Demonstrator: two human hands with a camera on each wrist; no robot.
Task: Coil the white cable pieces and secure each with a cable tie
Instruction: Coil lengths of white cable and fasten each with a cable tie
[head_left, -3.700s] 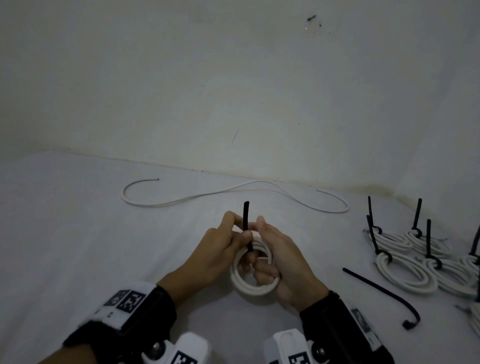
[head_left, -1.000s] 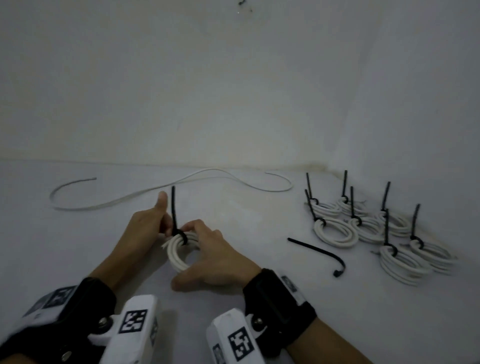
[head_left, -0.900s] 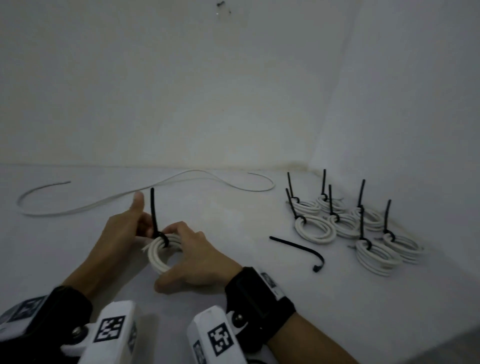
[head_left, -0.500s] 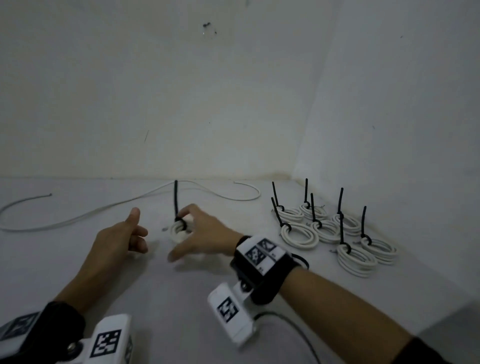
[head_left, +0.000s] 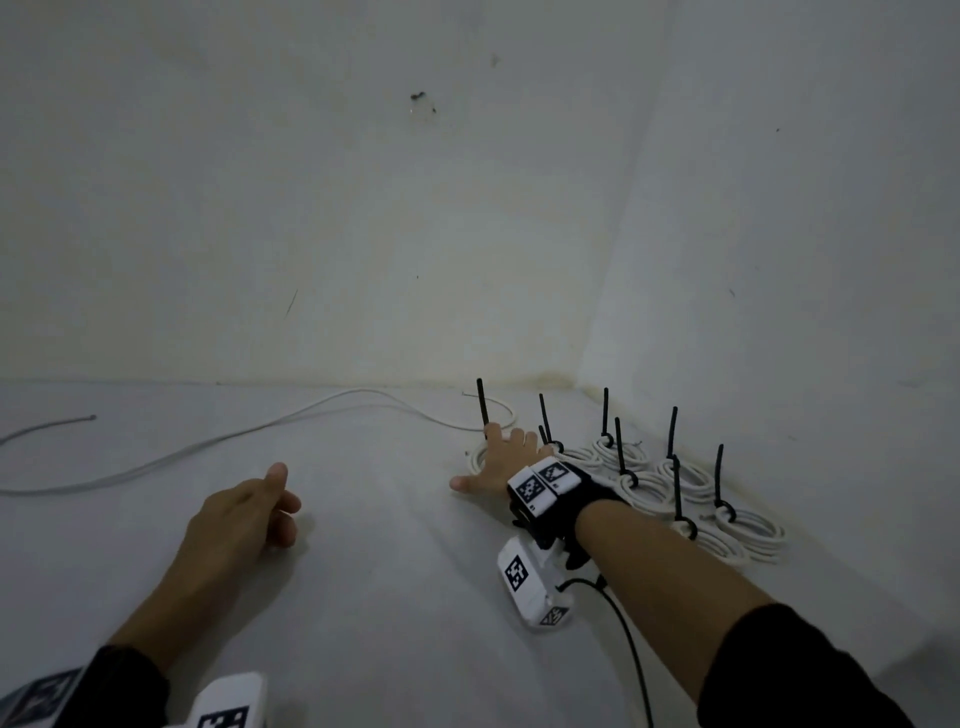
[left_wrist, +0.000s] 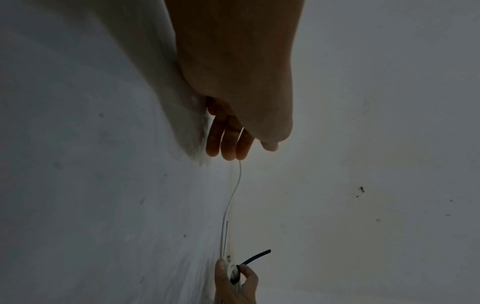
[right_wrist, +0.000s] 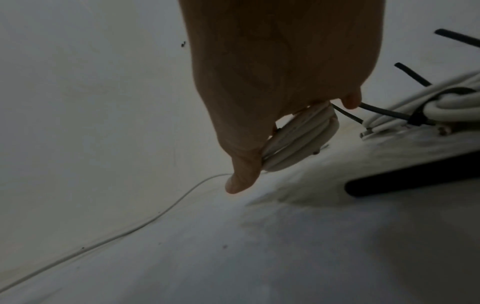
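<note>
My right hand (head_left: 501, 460) grips the tied white cable coil (right_wrist: 298, 142) low over the white worktop (head_left: 389, 597), its black cable tie (head_left: 482, 408) tail upright, just beside the finished coils (head_left: 670, 483) in the corner. My left hand (head_left: 244, 512) rests relaxed, holding nothing. A loose white cable (head_left: 208, 447) lies along the wall beyond.
</note>
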